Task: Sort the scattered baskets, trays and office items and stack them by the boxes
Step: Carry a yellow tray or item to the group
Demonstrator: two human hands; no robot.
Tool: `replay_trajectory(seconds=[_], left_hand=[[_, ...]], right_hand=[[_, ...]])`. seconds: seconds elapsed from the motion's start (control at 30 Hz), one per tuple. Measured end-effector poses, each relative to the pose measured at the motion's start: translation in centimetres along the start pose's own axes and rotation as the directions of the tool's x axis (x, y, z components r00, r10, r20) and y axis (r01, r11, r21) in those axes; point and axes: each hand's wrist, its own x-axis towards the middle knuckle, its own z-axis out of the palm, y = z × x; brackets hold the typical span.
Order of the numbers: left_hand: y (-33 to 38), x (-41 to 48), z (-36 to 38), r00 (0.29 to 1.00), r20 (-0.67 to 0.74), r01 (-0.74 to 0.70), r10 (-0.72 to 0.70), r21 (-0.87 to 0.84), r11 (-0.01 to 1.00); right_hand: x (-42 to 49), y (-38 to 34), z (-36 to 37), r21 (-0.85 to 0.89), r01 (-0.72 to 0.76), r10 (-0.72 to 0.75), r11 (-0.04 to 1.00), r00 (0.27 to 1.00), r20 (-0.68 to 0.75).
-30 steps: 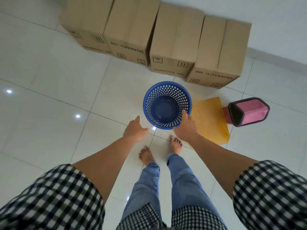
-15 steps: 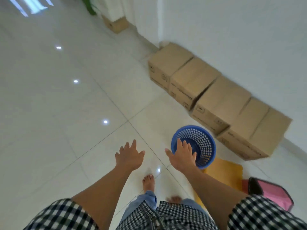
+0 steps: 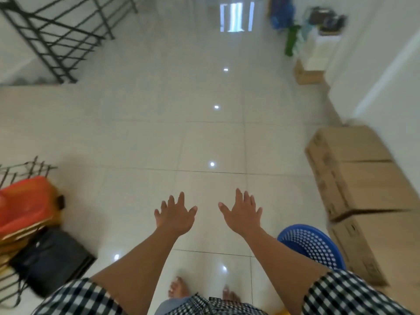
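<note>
The blue basket (image 3: pixel 313 246) is standing on the tiled floor (image 3: pixel 141 151) near its right edge, just beside the row of cardboard boxes (image 3: pixel 363 178) along the wall. The left hand (image 3: pixel 173 215) and right hand (image 3: pixel 242 213) are hovering ahead, fingers spread apart, holding nothing. At the left edge, a dark bag (image 3: pixel 50 258) and a red tray (image 3: pixel 25 201) are lying in a blurred pile.

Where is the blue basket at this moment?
In the head view it sits at lower right: the blue basket stands on the floor beside the row of cardboard boxes, partly hidden by the right forearm.
</note>
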Motion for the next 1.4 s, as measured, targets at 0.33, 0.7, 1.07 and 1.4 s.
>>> replay_trajectory(seconds=[0.33, 0.7, 1.07, 1.4], left_hand=[[-19.9, -7.1, -0.4, 0.942, -0.105, 0.284, -0.318, -0.251, 0.925], [-46.4, -17.1, 2.8, 0.776, -0.040, 0.561, -0.630, -0.412, 0.718], [-60.2, -20.3, 4.2, 0.570, 0.077, 0.729, -0.818, -0.505, 0.461], [-68.4, -19.3, 1.1, 0.397, 0.178, 0.791, -0.901, -0.564, 0.237]], right_hand=[[-6.6, -17.2, 11.1, -0.167, 0.356, -0.336, 0.919, 0.932, 0.138], [-20.1, -35.5, 28.9, -0.219, 0.668, -0.584, 0.712, 0.735, 0.344], [-26.1, -47.6, 39.3, -0.182, 0.836, -0.669, 0.518, 0.528, 0.524], [-25.1, -58.9, 46.4, -0.142, 0.920, -0.665, 0.366, 0.365, 0.652]])
